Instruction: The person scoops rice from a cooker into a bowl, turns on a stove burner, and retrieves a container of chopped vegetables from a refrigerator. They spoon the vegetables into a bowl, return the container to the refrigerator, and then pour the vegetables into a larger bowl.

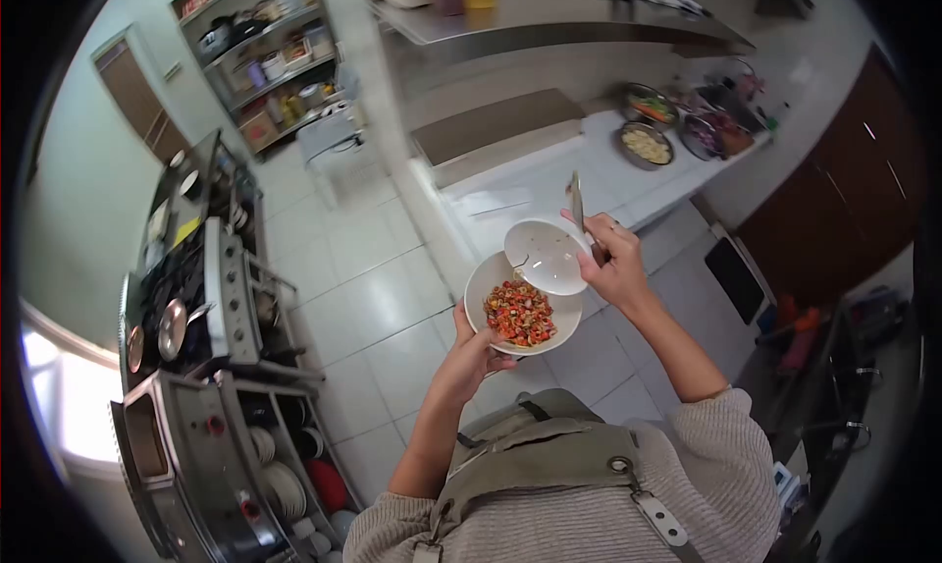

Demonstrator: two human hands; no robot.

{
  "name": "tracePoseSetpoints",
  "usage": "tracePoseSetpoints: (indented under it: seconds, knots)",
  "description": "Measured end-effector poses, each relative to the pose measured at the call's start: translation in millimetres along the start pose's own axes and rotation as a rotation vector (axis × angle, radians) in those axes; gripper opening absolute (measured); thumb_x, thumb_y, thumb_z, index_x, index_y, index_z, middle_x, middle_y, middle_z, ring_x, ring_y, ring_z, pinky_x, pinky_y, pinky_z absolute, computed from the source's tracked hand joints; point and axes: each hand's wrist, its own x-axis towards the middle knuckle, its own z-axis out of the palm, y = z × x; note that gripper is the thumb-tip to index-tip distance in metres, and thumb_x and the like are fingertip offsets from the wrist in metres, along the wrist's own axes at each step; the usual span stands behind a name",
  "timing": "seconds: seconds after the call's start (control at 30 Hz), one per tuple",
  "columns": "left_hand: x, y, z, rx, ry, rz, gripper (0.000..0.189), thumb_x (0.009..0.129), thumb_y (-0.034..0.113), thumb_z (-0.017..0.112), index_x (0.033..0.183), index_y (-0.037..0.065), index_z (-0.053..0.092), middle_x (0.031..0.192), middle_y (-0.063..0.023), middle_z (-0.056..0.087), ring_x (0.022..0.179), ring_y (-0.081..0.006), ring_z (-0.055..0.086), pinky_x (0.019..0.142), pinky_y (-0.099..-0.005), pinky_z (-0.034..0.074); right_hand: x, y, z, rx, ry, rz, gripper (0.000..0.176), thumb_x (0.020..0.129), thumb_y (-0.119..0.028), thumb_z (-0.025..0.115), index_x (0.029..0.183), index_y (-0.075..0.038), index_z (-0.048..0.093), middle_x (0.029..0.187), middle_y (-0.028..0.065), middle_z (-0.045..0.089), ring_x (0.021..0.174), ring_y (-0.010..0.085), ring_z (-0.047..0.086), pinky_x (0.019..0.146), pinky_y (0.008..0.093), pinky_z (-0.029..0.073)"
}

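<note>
My left hand grips the rim of a white bowl, thumb over the edge and fingers beneath. Chopped red and orange pieces with green bits fill its bottom. In my right hand is a smaller white bowl, tipped on its side over the far rim of the larger one. A few scraps cling to its inner wall. The same hand also holds a slim metal utensil, its narrow end pointing up and away from me; I cannot tell if it is a knife or a spoon.
Bowls of pale chopped pieces and cut vegetables stand on the white counter. A steel shelf hangs above it. At left are a gas stove with pans and a rack with plates. Stocked shelves stand behind.
</note>
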Motion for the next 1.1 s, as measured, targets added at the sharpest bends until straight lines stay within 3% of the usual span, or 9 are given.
tracePoseSetpoints:
  seconds: [0.1, 0.3, 0.4, 0.47, 0.57, 0.63, 0.8, 0.93, 1.1]
  knots:
    - [49.2, -13.1, 42.6, 0.012, -0.044, -0.022, 0.075, 0.080, 0.009, 0.047, 0.139, 0.021, 0.002, 0.122, -0.0136, 0.043, 0.082, -0.0172, 0.061, 0.063, -0.0282, 0.056, -3.1, 49.5, -33.2, 0.220, 0.072, 0.269, 0.044, 0.074, -0.010, 0.061, 0.117, -0.005, 0.060, 0.084, 0.0055, 0.059, 0.057, 0.0061, 0.048, 0.048, 0.0197, 0.039]
    - [139.0, -44.0, 88.6, -0.016, -0.102, -0.149, 0.073, 0.081, 0.008, 0.048, 0.138, 0.022, 0.004, 0.123, -0.0128, 0.043, 0.088, -0.0171, 0.059, 0.065, -0.0291, 0.056, -30.2, 136.2, -66.5, 0.263, 0.301, 0.335, 0.030, 0.089, -0.018, 0.053, 0.113, -0.001, 0.061, 0.075, 0.0011, 0.060, 0.069, 0.0046, 0.049, 0.055, 0.0214, 0.041]
    - [178.5, -58.4, 104.5, 0.024, -0.101, -0.170, 0.071, 0.082, 0.007, 0.048, 0.137, 0.022, 0.006, 0.124, -0.0127, 0.042, 0.089, -0.0192, 0.059, 0.068, -0.0307, 0.056, -51.0, 164.6, -88.3, 0.345, 0.365, 0.675, 0.028, 0.092, -0.023, 0.048, 0.098, 0.000, 0.063, 0.066, -0.0018, 0.055, 0.056, 0.0045, 0.045, 0.045, 0.0212, 0.034]
    - [201.7, -67.9, 106.2, 0.077, -0.079, -0.159, 0.071, 0.082, 0.004, 0.048, 0.137, 0.020, 0.007, 0.123, -0.0135, 0.043, 0.092, -0.0241, 0.059, 0.073, -0.0346, 0.055, -69.2, 183.1, -94.5, 0.616, 0.601, 0.921, 0.033, 0.093, -0.030, 0.045, 0.083, -0.003, 0.059, 0.057, -0.0045, 0.046, 0.043, 0.0043, 0.033, 0.038, 0.0223, 0.022]
    - [237.0, -73.2, 102.7, 0.135, -0.115, -0.154, 0.068, 0.084, 0.006, 0.047, 0.136, 0.020, 0.004, 0.122, -0.0172, 0.044, 0.094, -0.0263, 0.059, 0.073, -0.0360, 0.054, -90.0, 184.6, -124.3, 0.709, 0.746, 1.005, 0.035, 0.093, -0.035, 0.044, 0.076, -0.007, 0.054, 0.053, -0.0056, 0.039, 0.037, 0.0044, 0.024, 0.035, 0.0241, 0.015]
    - [252.7, -69.2, 109.5, 0.091, 0.003, -0.163, 0.072, 0.082, 0.003, 0.054, 0.136, 0.013, 0.007, 0.106, -0.0134, 0.056, 0.090, -0.0240, 0.060, 0.075, -0.0376, 0.053, -106.9, 192.3, -142.8, 0.698, 0.838, 1.039, 0.035, 0.093, -0.037, 0.042, 0.076, -0.008, 0.049, 0.052, -0.0053, 0.037, 0.037, 0.0045, 0.022, 0.035, 0.0241, 0.015]
    - [304.2, -69.7, 109.7, 0.120, 0.051, -0.084, 0.084, 0.083, 0.005, 0.058, 0.141, 0.016, -0.002, 0.125, -0.0151, 0.045, 0.098, -0.0252, 0.058, 0.079, -0.0369, 0.051, -147.1, 226.5, -202.5, 0.690, 1.019, 1.071, 0.035, 0.093, -0.042, 0.039, 0.079, -0.010, 0.043, 0.052, -0.0054, 0.032, 0.037, 0.0049, 0.018, 0.036, 0.0238, 0.015]
    - [329.0, -58.2, 131.7, 0.078, 0.214, 0.008, 0.075, 0.086, 0.003, 0.055, 0.142, 0.018, 0.006, 0.135, -0.0141, 0.035, 0.105, -0.0295, 0.054, 0.082, -0.0361, 0.053, -171.6, 258.5, -250.2, 0.594, 1.237, 1.061, 0.038, 0.093, -0.046, 0.038, 0.080, -0.010, 0.044, 0.054, -0.0050, 0.033, 0.038, 0.0052, 0.019, 0.037, 0.0232, 0.015]
    - [389.2, -78.8, 139.0, 0.045, 0.291, 0.163, 0.076, 0.087, 0.012, 0.060, 0.140, 0.012, 0.005, 0.129, -0.0170, 0.038, 0.107, -0.0298, 0.052, 0.087, -0.0371, 0.053, -176.0, 309.6, -317.8, 0.437, 1.378, 1.136, 0.042, 0.092, -0.047, 0.039, 0.091, -0.007, 0.051, 0.053, -0.0058, 0.035, 0.038, 0.0043, 0.018, 0.037, 0.0230, 0.014]
